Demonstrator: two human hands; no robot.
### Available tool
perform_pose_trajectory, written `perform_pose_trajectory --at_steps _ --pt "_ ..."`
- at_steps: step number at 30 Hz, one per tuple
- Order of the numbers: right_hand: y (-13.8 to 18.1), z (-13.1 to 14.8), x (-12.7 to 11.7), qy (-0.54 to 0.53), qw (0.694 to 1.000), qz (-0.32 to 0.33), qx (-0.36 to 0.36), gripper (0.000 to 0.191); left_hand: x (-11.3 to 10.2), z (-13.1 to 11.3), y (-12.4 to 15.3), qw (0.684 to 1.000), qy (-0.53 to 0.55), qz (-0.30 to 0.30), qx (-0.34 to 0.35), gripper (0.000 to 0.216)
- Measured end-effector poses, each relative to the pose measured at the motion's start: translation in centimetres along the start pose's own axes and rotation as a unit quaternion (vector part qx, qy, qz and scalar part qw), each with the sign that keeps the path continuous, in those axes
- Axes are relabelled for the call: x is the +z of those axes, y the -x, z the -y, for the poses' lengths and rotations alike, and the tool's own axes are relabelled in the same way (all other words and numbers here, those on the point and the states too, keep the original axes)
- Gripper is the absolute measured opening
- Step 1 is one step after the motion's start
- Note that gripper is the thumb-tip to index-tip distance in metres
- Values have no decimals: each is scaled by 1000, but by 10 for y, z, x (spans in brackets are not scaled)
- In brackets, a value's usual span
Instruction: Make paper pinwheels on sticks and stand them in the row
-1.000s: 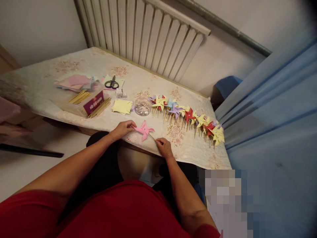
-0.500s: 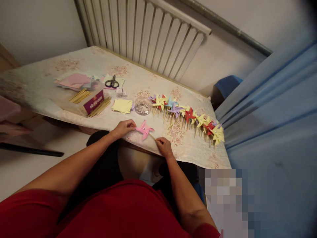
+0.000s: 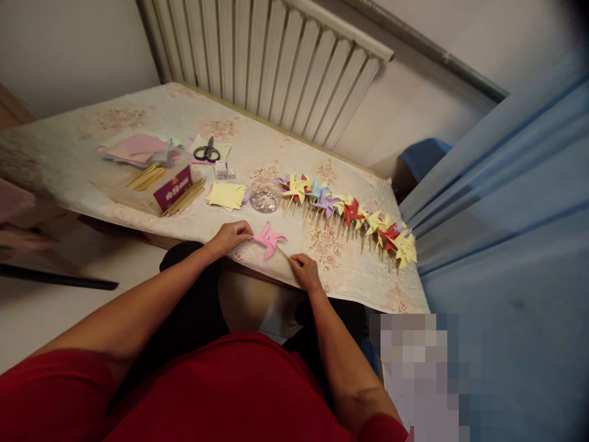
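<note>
A pink paper pinwheel (image 3: pixel 269 239) on a thin wooden stick lies near the table's front edge. My left hand (image 3: pixel 230 236) pinches one of its blades at the left side. My right hand (image 3: pixel 304 272) is closed round the lower end of the stick, at the table's edge. Behind them a row of several finished pinwheels (image 3: pixel 350 220) in yellow, red, blue and purple runs toward the right corner.
A clear bowl of small pins (image 3: pixel 265 198) sits beside yellow paper squares (image 3: pixel 227 196). Wooden sticks (image 3: pixel 184 199), a maroon box (image 3: pixel 173 188), black scissors (image 3: pixel 207 151) and pink paper (image 3: pixel 135 149) lie farther left. A white radiator (image 3: pixel 271 67) stands behind; blue fabric (image 3: pixel 501 215) hangs at right.
</note>
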State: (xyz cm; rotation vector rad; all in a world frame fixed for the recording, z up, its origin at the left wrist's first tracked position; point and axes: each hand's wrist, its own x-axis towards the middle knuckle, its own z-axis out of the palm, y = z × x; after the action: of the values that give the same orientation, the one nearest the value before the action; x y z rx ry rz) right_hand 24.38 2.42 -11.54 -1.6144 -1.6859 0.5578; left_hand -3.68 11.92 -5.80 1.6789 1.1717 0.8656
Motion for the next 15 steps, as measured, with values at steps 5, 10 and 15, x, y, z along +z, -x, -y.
perform_pose_trajectory --at_steps 5,10,15 --pt "0 1 -1 -1 1000 2 3 18 2 -4 0 1000 -13 3 8 10" --pt "0 3 -1 -6 1000 0 14 18 2 -6 -1 1000 5 7 -4 13" --pt "-1 4 0 -43 998 -11 52 18 6 0 1 991 123 -29 -50 40"
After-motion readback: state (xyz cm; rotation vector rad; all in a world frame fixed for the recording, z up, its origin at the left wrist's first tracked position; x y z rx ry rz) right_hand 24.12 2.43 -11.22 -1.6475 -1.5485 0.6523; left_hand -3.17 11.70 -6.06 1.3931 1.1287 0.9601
